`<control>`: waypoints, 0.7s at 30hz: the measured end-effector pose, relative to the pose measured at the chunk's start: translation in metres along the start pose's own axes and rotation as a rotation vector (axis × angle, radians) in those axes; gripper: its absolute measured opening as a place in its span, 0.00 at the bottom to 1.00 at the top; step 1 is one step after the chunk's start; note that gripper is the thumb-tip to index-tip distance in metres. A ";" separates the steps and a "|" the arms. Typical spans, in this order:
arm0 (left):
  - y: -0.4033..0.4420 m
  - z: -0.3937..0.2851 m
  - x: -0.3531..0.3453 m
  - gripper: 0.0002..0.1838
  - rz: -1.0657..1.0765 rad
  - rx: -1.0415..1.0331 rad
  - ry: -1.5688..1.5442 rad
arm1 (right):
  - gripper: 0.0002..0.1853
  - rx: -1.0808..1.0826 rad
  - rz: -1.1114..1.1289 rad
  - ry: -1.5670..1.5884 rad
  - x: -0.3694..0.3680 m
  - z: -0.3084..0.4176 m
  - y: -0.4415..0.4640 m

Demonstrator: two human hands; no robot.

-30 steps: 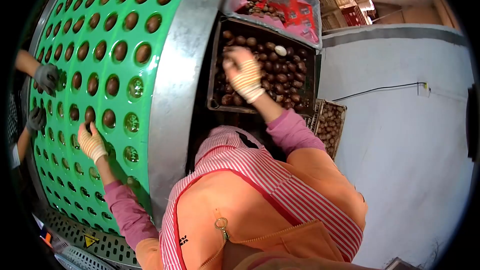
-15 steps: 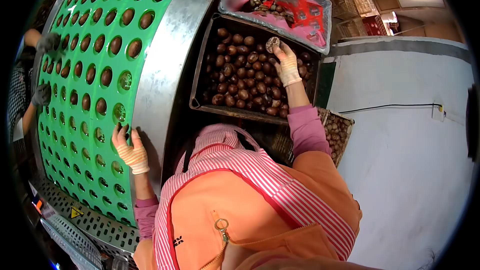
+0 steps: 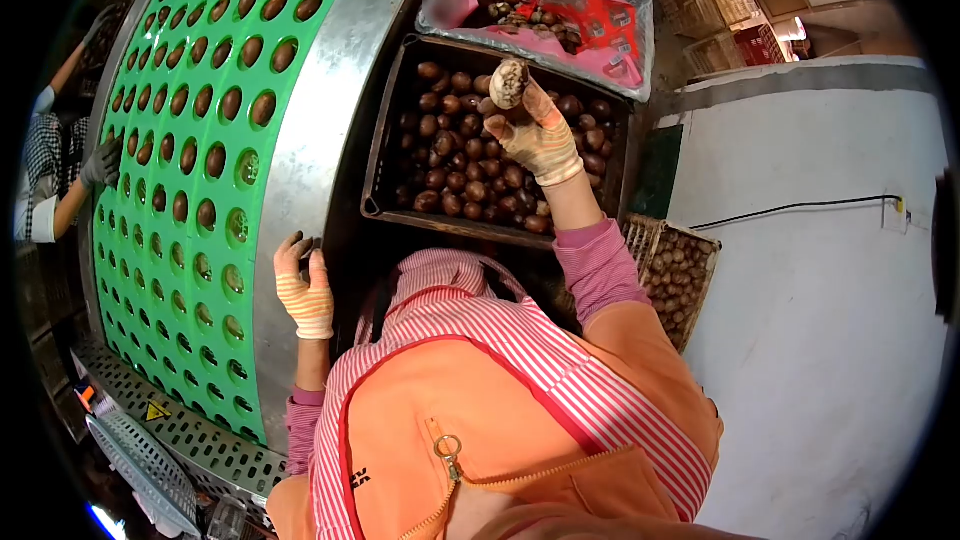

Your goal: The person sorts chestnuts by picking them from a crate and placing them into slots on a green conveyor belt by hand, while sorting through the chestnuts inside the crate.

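Note:
My right hand (image 3: 545,140), in a striped knit glove with soiled fingertips, is raised over a dark crate (image 3: 470,227) of glossy brown eggs (image 3: 470,160). It grips a pale, mottled egg (image 3: 509,83) between thumb and fingers. Gloved the same way, my left hand (image 3: 305,290) hovers at the metal rim (image 3: 310,150) of the machine, its thumb and fingers apart and nothing in them. Beside it is a green moulded sheet (image 3: 170,210) with rows of round cups; upper cups hold brown eggs, while lower ones show none.
Behind the crate stands a plastic-lined bin (image 3: 640,40) with red and pink packaging and broken-looking pieces. A basket of paler eggs (image 3: 680,270) is at right, by a white surface (image 3: 800,340). Across the machine, a co-worker's grey-gloved hand (image 3: 102,162) touches the green sheet.
My left hand has moved right, from the green sheet to the metal rim. My right hand has brought the mottled egg left and up. One co-worker's hand has withdrawn from the sheet.

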State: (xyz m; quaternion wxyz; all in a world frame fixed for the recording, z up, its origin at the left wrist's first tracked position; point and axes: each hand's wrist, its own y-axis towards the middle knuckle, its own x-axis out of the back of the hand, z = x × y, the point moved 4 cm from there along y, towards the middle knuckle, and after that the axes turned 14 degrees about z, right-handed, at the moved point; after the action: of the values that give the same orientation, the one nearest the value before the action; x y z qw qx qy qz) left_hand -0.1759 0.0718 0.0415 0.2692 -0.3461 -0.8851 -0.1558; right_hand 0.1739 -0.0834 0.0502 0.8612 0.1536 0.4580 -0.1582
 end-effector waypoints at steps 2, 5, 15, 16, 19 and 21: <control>-0.001 -0.006 -0.005 0.09 0.002 0.012 -0.018 | 0.26 0.031 0.109 0.040 -0.012 0.002 0.001; -0.004 -0.012 -0.011 0.09 0.033 0.012 -0.019 | 0.28 0.035 0.173 0.055 -0.025 0.000 -0.002; -0.019 -0.013 -0.020 0.08 0.082 -0.033 -0.015 | 0.24 -0.031 0.163 0.271 -0.045 -0.012 -0.002; -0.021 -0.011 -0.020 0.08 0.084 -0.026 -0.003 | 0.23 -0.047 0.103 0.256 -0.040 -0.015 -0.003; -0.023 -0.002 -0.022 0.08 0.091 0.001 0.009 | 0.19 -0.079 -0.087 0.175 -0.023 -0.021 0.000; -0.024 0.002 -0.024 0.08 0.088 0.004 -0.001 | 0.17 -0.113 -0.088 0.092 -0.011 -0.025 0.006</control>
State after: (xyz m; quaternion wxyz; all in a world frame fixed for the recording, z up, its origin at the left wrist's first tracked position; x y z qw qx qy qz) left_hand -0.1785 0.0434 0.0243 0.2763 -0.3841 -0.8695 -0.1417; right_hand 0.1525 -0.0664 0.0466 0.8388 0.0916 0.5114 -0.1624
